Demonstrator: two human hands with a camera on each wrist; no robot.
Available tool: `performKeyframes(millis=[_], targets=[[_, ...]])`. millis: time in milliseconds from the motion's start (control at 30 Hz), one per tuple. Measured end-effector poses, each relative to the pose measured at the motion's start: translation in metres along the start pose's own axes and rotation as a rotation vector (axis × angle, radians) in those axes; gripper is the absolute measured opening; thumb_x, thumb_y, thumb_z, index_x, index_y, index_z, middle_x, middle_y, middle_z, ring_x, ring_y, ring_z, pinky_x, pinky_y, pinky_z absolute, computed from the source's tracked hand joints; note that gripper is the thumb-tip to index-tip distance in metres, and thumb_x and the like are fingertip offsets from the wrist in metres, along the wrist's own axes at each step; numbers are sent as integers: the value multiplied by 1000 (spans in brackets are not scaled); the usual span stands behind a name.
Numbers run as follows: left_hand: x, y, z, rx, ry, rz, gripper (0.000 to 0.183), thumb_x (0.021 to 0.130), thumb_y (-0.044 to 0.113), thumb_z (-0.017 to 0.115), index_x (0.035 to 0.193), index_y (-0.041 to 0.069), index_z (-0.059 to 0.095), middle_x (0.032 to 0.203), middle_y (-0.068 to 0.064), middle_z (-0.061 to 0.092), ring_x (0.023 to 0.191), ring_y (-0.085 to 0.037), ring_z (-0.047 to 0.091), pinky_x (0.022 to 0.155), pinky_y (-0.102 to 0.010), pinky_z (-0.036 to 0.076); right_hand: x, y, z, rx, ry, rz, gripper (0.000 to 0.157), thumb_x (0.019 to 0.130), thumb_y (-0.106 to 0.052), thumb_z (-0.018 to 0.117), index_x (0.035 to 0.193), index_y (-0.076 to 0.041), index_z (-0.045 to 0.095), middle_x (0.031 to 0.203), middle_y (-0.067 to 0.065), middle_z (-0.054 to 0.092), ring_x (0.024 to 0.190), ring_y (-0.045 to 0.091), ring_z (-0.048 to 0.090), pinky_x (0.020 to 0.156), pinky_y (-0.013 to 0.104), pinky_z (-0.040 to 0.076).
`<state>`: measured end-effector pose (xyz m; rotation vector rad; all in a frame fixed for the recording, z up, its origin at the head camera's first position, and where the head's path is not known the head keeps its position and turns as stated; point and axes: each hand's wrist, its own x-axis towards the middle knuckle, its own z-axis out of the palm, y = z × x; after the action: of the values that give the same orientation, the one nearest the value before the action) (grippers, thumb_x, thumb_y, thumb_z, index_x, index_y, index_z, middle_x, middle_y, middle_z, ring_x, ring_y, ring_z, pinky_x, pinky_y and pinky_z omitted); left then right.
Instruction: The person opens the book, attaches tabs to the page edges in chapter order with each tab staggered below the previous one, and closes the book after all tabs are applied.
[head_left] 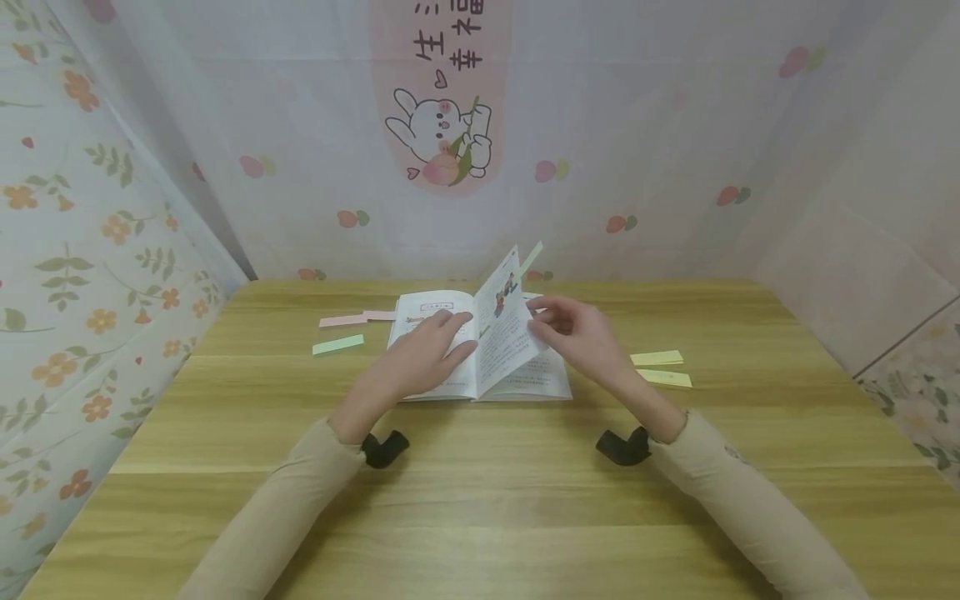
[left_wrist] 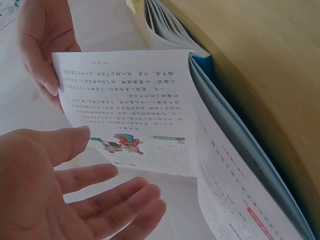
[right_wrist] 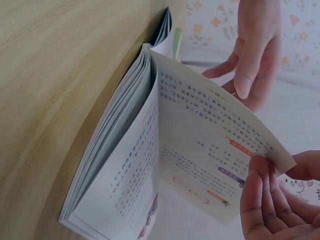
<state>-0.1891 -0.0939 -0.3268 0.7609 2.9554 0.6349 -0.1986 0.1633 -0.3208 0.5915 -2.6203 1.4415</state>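
Pinching the outer edge of a raised page [head_left: 507, 329] w/ thumb on one face & fingers curled on the other, the R hand [head_left: 579, 332] prob. has it there b/c the free edge gives easy leverage & leaves most print uncovered. The open book [head_left: 483, 367] lies toward the far side of the table [head_left: 487, 500], btwn both arms, likely so each hand gets its own side. A pale green strip [head_left: 530, 260] pokes past the pg's top, presumably as a marker. Other strips sit at the sides, seemingly handy yet out of the way: pink strips [head_left: 342, 321] & a green strip [head_left: 337, 344] to the L, yellow strips [head_left: 657, 358] to the R. Inner pink one meets the book's edge; can't tell if tucked under. L hand [head_left: 429, 357] is open over the L page [head_left: 459, 383], fingers loosely extended, thumb apart, gripping nothing, poss. there to steady that side; contact w/ paper unclear. Both forearms slant inward from the near side, hands facing each other across the pg.
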Motion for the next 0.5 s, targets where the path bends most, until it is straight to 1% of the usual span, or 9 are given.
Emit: performKeyframes(millis=[200, 400, 500], targets=[[8, 6, -1, -60, 26, 9, 55, 108, 41, 41, 151, 6, 43, 146, -18, 49, 133, -33, 49, 105, -51, 44, 3, 0, 2, 65, -34, 15, 33, 96, -16, 69, 128, -5, 66, 103, 13, 72, 100, 27, 70, 88, 39, 56], [15, 11, -1, -109, 41, 5, 56, 109, 43, 39, 151, 7, 43, 148, -17, 47, 135, -32, 48, 107, -51, 43, 6, -4, 5, 116, -68, 1, 35, 96, -15, 68, 129, -3, 64, 106, 15, 71, 102, 29, 69, 91, 42, 55], [18, 13, -1, -123, 49, 18, 56, 109, 43, 38, 152, 6, 42, 149, -17, 47, 131, -32, 51, 106, -50, 44, 6, -6, 5, 121, -87, -2, 37, 97, -16, 68, 131, -3, 63, 107, 15, 70, 104, 30, 69, 93, 43, 54]])
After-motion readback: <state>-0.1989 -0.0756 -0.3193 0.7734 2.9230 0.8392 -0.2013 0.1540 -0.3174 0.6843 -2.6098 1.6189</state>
